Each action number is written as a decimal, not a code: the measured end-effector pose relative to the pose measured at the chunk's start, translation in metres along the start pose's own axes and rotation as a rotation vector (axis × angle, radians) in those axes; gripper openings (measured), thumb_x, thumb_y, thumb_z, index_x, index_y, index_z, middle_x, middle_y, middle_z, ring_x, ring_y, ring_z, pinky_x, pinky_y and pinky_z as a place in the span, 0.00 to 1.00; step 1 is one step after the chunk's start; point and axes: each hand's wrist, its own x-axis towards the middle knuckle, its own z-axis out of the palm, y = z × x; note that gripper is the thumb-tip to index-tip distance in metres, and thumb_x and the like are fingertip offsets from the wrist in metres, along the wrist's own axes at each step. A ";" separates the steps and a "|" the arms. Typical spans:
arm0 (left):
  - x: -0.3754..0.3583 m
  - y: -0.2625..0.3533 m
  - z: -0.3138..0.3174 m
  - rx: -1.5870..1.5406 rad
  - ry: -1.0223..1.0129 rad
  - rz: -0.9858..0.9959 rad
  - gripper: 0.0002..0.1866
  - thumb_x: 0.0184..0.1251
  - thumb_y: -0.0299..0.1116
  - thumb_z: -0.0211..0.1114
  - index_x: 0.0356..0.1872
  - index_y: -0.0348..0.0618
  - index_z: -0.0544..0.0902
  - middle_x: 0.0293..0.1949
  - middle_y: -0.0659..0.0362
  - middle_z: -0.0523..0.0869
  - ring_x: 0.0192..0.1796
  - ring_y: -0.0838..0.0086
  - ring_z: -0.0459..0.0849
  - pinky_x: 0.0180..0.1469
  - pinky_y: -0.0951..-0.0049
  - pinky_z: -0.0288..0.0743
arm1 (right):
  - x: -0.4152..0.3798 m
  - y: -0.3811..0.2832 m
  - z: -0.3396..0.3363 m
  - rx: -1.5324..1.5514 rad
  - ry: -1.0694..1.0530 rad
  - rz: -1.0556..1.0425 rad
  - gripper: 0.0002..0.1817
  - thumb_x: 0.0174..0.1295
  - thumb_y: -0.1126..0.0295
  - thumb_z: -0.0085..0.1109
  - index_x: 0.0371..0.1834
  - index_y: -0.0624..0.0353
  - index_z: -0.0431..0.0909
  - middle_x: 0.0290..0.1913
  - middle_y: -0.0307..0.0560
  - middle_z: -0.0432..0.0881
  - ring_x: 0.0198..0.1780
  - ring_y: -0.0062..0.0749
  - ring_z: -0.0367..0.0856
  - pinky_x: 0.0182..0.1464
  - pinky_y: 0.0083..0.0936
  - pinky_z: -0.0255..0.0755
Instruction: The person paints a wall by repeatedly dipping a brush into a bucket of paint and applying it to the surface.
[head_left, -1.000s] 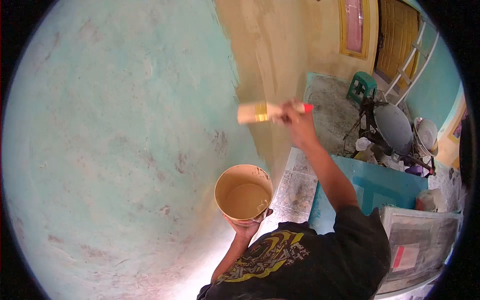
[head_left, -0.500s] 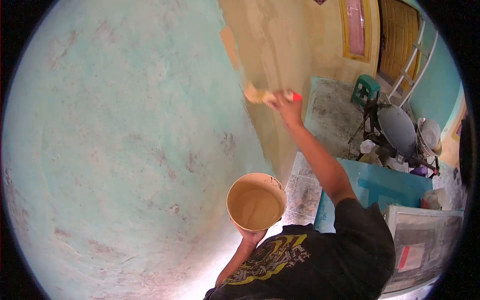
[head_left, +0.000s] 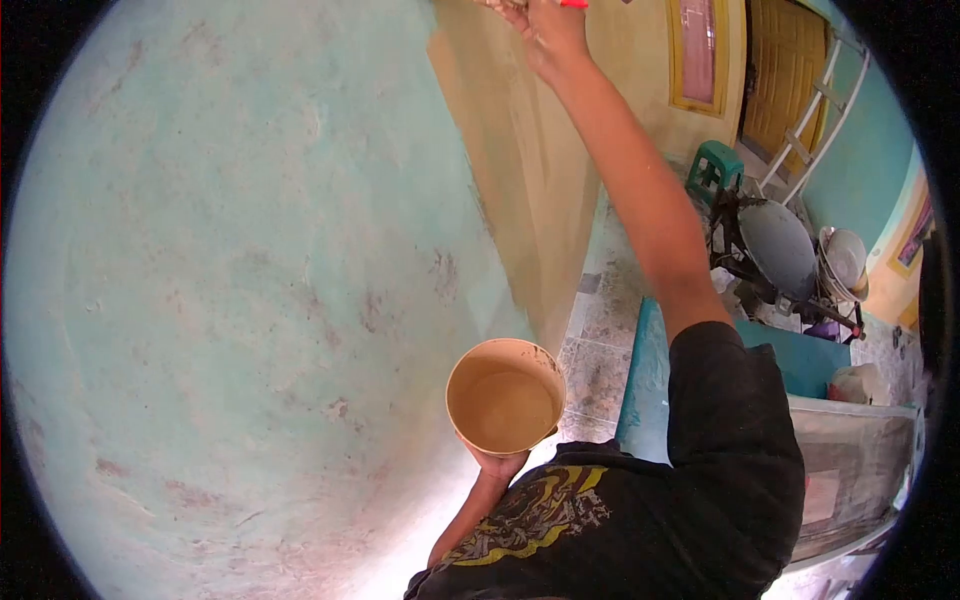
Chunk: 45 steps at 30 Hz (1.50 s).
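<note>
My left hand [head_left: 497, 465] supports a paint bucket [head_left: 508, 356] from below, low in front of my chest. Tan paint [head_left: 505, 408] lies in the bucket, its rim streaked with darker drips. At the top edge of the view, my right hand [head_left: 552, 38] grips a paintbrush [head_left: 573, 3] with a red handle end; the bristles are partly cut off by the frame. The brush is up by the tan-painted strip [head_left: 535, 190] of the wall. To its left, the pale green wall [head_left: 260, 230] shows worn, stained patches.
On the right are a green plastic stool [head_left: 714, 165], a white ladder [head_left: 815, 120] and a large dark pan [head_left: 777, 250] on a stand. Closer in sit a blue-green panel [head_left: 640, 385] and a framed pane [head_left: 855, 455]. A wooden door [head_left: 787, 75] stands behind.
My right hand has risen with the paintbrush from mid-wall to the top edge of the view, my arm stretching out. The bucket stays in my left hand, nearly unmoved.
</note>
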 end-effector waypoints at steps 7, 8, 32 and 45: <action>-0.009 0.007 0.006 0.076 -0.006 0.021 0.50 0.53 0.59 0.68 0.76 0.52 0.58 0.73 0.55 0.68 0.72 0.58 0.69 0.71 0.47 0.68 | -0.129 0.197 -0.166 -0.112 0.088 0.300 0.07 0.68 0.72 0.60 0.43 0.64 0.80 0.40 0.48 0.87 0.40 0.36 0.89 0.40 0.27 0.86; -0.010 0.008 0.008 0.093 -0.008 0.030 0.51 0.52 0.58 0.70 0.76 0.52 0.58 0.73 0.55 0.68 0.72 0.58 0.70 0.70 0.47 0.68 | -0.141 0.212 -0.195 -0.239 0.083 0.376 0.07 0.67 0.71 0.61 0.41 0.64 0.79 0.37 0.49 0.87 0.36 0.36 0.89 0.37 0.27 0.85; -0.005 0.003 0.073 1.074 -0.004 0.426 0.60 0.41 0.41 0.87 0.75 0.44 0.56 0.67 0.52 0.75 0.66 0.59 0.77 0.65 0.55 0.77 | 0.010 0.053 -0.072 -0.501 -0.266 0.296 0.06 0.68 0.74 0.56 0.40 0.66 0.77 0.39 0.53 0.85 0.39 0.37 0.89 0.43 0.29 0.89; 0.000 -0.003 0.039 0.177 -0.070 -0.002 0.47 0.63 0.47 0.72 0.77 0.50 0.53 0.70 0.48 0.73 0.70 0.48 0.73 0.69 0.43 0.71 | 0.096 0.065 -0.006 -0.343 -0.099 -0.253 0.10 0.65 0.69 0.60 0.38 0.68 0.76 0.32 0.49 0.87 0.28 0.28 0.85 0.39 0.24 0.85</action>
